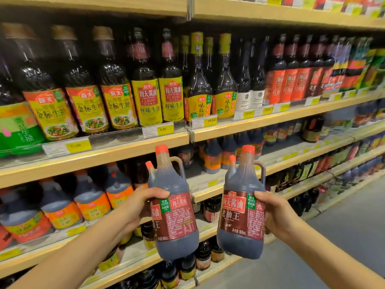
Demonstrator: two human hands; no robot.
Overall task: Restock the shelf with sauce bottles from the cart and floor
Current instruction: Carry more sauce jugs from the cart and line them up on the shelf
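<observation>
I am holding two dark soy sauce jugs up in front of the shelving, both upright with a slight lean. The left jug [175,207] is sitting in my left hand [143,207], fingers wrapping round its labelled body from the left side. The right jug [242,205] is sitting in my right hand [277,213], which is gripping its label from the right. The two jugs are hanging near each other, apart, in front of the second shelf [210,184].

I am gripping smooth labels, not the moulded handles, so I am risking a slip if either grip loosens while reaching in. The gap behind looks shallow, though it is blurred, and I am judging that a careless push could be knocking the small bottles [212,157] standing there. Swinging both arms at once could be clashing the jugs together above the floor [343,236].
</observation>
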